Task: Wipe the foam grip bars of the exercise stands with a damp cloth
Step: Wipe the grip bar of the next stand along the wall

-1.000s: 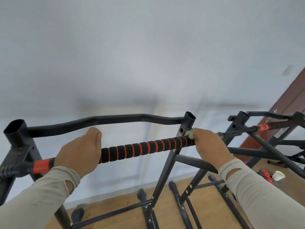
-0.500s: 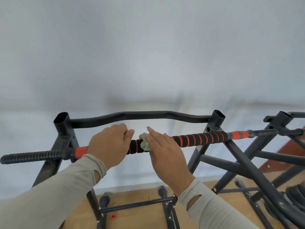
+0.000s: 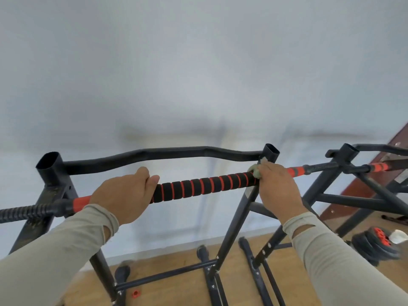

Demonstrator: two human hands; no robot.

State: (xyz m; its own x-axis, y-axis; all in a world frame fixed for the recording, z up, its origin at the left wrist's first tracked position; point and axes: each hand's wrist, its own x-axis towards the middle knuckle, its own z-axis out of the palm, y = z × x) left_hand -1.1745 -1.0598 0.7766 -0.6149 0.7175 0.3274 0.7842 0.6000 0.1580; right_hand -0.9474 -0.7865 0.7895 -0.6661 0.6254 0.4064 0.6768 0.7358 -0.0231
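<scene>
Right hand (image 3: 276,186), cloth (image 3: 255,170) bunched under fingers, now back at bar's (image 3: 203,186) 3 o'clock end after mid-bar pass half a second ago: another stroke done, likely more to follow. Left hand (image 3: 125,195) grips bar at 9 o'clock, steadying. Cloth pressed against foam by stand (image 3: 245,208) upright.

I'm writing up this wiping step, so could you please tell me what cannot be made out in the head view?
- Cloth: mostly hidden under the right hand; dampness cannot be judged.
- Foam grip bar: its left part is covered by the left hand.
- Bar's left end: cut off by the frame edge.
- White object beside the weight plates: blurred and cut off at the right edge.
</scene>
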